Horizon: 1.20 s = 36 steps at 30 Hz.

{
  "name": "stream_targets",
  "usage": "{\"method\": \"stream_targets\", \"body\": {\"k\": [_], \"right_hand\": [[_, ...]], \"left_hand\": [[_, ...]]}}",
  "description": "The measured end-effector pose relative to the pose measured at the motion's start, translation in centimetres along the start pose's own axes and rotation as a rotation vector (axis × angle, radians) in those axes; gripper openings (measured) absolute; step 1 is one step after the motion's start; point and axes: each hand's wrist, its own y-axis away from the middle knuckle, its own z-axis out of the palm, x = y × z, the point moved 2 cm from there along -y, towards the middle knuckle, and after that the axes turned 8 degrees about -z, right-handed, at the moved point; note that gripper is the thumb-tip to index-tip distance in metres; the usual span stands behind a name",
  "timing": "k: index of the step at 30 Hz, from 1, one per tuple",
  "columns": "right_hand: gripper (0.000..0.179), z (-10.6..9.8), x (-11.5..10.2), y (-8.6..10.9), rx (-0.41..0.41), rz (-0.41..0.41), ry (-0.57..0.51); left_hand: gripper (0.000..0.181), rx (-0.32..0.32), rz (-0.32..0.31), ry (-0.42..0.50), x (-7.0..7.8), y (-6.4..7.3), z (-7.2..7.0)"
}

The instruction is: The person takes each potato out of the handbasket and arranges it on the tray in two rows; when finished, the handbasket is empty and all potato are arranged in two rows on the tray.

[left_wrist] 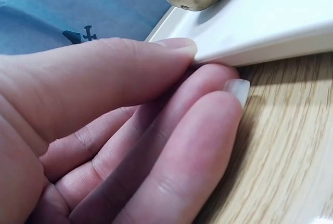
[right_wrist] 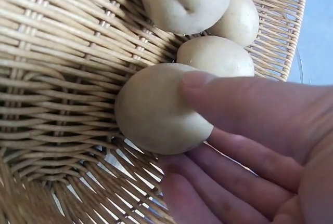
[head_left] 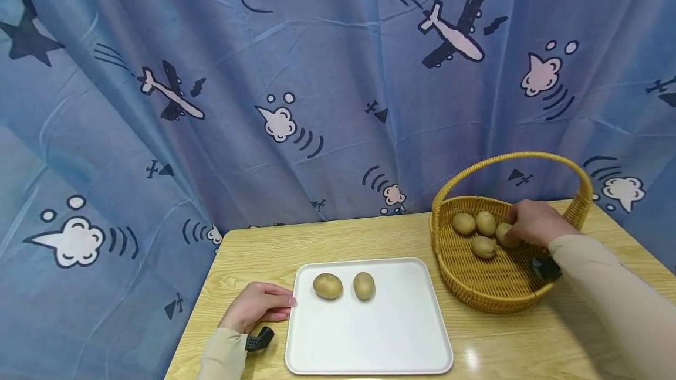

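Note:
Inside the wicker basket (head_left: 496, 301), my right hand (head_left: 541, 223) grips a potato (right_wrist: 158, 110), thumb on top and fingers curled round its lower side. Several more potatoes lie beside it, one of them a potato (right_wrist: 184, 0) close by in the right wrist view. My left hand (head_left: 257, 305) pinches the left rim of a white tray (head_left: 369, 339), with the thumb on the edge and the fingers bent against its side. On the tray rest two potatoes, a wider potato (head_left: 327, 286) to the left and a narrower potato (head_left: 364, 285) to its right.
The basket's tall arched handle (head_left: 509, 157) rises over its back, close to my right forearm. A wooden table (head_left: 253, 245) carries both tray and basket. Behind the table hangs a blue curtain (head_left: 338, 151) printed with planes and clouds.

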Motion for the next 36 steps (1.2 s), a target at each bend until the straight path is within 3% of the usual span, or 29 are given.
{"method": "stream_targets", "body": {"k": [5, 19, 21, 24, 27, 32, 36], "right_hand": [[0.021, -0.1, -0.1, 0.0, -0.023, -0.014, 0.035], [0.016, 0.1, -0.7, 0.0, -0.006, -0.082, 0.063], [0.022, -0.1, -1.0, 0.5, 0.034, -0.109, 0.064], [0.05, -0.4, -1.7, 1.9, 0.11, -0.148, 0.053], [0.064, -0.1, -3.1, 3.6, 0.178, -0.165, 0.024], [0.074, 1.5, -6.0, 6.4, 0.267, -0.154, -0.081], [0.074, 3.8, -8.7, 8.1, 0.312, -0.135, -0.25]], "left_hand": [[0.039, 0.0, -0.006, 0.002, -0.1, 0.0, 0.1], [0.038, 0.02, -0.006, 0.003, -0.1, 0.4, 0.1], [0.039, 0.02, -0.008, 0.005, -0.1, 0.5, 0.1], [0.039, 0.011, -0.011, 0.009, -0.1, 0.5, 0.2], [0.039, 0.007, -0.008, 0.009, 0.1, 0.5, 0.2], [0.038, 0.006, 0.005, 0.007, 0.4, 0.4, 0.1], [0.039, -0.005, 0.009, 0.018, 0.4, 0.2, 0.0]]}}
